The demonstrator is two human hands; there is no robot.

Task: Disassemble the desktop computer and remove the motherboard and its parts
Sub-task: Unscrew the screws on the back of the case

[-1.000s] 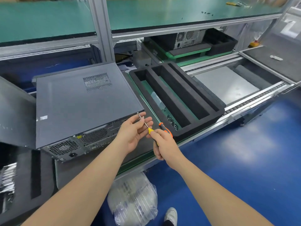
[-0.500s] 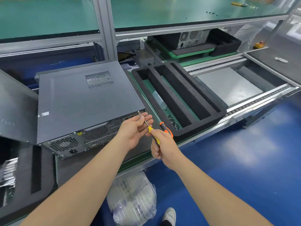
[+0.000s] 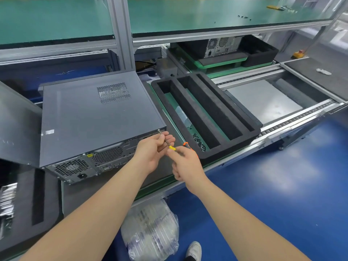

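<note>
Desktop computer (image 3: 98, 117): lying flat on the work line, closed grey side panel facing up, rear panel with fan grille and ports turned toward the person.
Screwdriver (image 3: 165, 140): slim metal shaft, yellow collar, orange handle; tip set against the upper right corner of the computer's rear panel, shaft sloping down and right toward the hands.
Left hand (image 3: 152, 147): at the right end of the rear panel, fingers curled together and pinching the shaft just below the tip.
Right hand (image 3: 185, 162): just beside the left hand, fingers closed round the handle, orange end showing past the knuckles.
Foam tray (image 3: 254, 131): black, three long slots, just right of the computer on the same line.
Screws (image 3: 199, 142): small dark heap at the near end of the tray's nearest slot.
Loose panel (image 3: 17, 125): grey sheet, tilted, at the left of the computer.
Second computer (image 3: 220, 46): further back, under the green shelf (image 3: 207, 14), rear panel visible.
Plastic bag (image 3: 150, 228): clear, crumpled, on the blue floor below the line, beside a white shoe (image 3: 194, 250).
</note>
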